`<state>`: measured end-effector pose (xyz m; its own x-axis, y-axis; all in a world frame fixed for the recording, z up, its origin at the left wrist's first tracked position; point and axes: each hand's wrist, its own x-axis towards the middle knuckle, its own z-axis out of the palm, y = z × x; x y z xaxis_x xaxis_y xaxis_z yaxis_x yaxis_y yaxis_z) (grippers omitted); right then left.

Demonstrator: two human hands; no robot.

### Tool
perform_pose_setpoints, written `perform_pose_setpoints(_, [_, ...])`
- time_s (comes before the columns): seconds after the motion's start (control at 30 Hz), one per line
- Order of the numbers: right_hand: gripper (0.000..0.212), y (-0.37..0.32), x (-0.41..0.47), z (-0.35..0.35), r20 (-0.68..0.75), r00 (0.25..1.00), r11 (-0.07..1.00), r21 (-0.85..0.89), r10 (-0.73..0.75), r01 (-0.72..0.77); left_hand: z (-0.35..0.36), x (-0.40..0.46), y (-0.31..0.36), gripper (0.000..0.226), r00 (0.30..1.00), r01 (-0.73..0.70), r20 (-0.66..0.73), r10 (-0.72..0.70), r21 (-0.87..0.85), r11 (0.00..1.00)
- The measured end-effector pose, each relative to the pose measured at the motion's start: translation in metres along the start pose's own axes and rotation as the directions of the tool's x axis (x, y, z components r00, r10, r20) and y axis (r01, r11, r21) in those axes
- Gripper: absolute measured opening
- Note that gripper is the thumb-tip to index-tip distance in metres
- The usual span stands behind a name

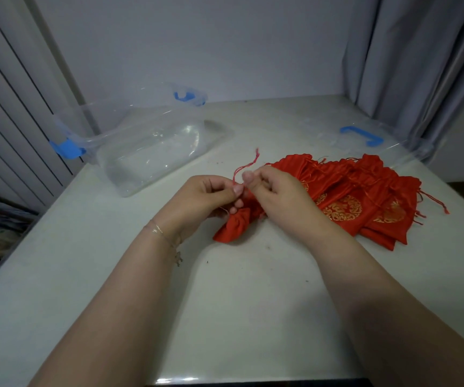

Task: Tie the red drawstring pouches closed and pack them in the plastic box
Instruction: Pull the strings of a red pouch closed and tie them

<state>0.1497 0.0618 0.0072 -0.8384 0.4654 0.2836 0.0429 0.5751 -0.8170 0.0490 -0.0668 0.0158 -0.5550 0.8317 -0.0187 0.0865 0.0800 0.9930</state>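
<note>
Centrally on the worktop [239, 289], left hand [208, 199] and right hand [278, 196] each have fingers pinched on the cord [246, 166] of one pouch [233, 226], beside the pile [365, 196] and near the box [152, 152].

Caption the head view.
Both hands, left and right, pinch a red pouch's drawstring beside the empty plastic box.
</note>
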Motion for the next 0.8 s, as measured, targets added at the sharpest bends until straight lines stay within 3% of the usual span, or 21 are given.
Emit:
perform_pose_setpoints(0.1, [0.031,0.000,-0.001,-0.001,0.025,1.000,0.997,-0.078,-0.002,0.004,-0.002,0.000,-0.002,0.017,1.000,-0.020,0.008,0.020,0.060,0.998])
perform_pose_setpoints(0.2, [0.028,-0.001,0.000,-0.008,-0.083,0.996,0.999,-0.045,-0.019,0.016,-0.005,0.001,-0.004,0.016,0.999,-0.036,0.008,0.035,0.112,0.993])
perform_pose_setpoints(0.33, [0.027,-0.004,0.001,-0.015,-0.245,0.968,0.998,-0.048,-0.050,0.039,-0.004,0.002,-0.005,0.009,0.998,-0.057,-0.005,0.057,0.018,0.998])
perform_pose_setpoints(0.47, [0.031,-0.006,0.001,-0.015,-0.292,0.956,0.999,-0.030,-0.022,0.014,-0.004,0.003,-0.005,0.010,0.993,-0.080,-0.088,0.074,-0.063,0.995])
perform_pose_setpoints(0.6, [0.034,-0.009,-0.001,-0.017,-0.128,0.992,1.000,-0.003,0.017,-0.018,-0.008,0.005,-0.003,0.011,0.972,-0.110,-0.220,0.085,-0.104,0.989])
perform_pose_setpoints(0.73, [0.028,-0.009,-0.005,-0.019,0.151,0.984,0.994,-0.078,0.091,-0.080,-0.008,0.004,-0.001,0.016,0.968,-0.117,-0.237,0.080,-0.144,0.983])
perform_pose_setpoints(0.8, [0.026,-0.006,-0.005,-0.018,0.172,0.983,0.992,-0.120,0.071,-0.050,-0.007,0.003,0.000,0.017,0.969,-0.122,-0.228,0.095,-0.108,0.987])
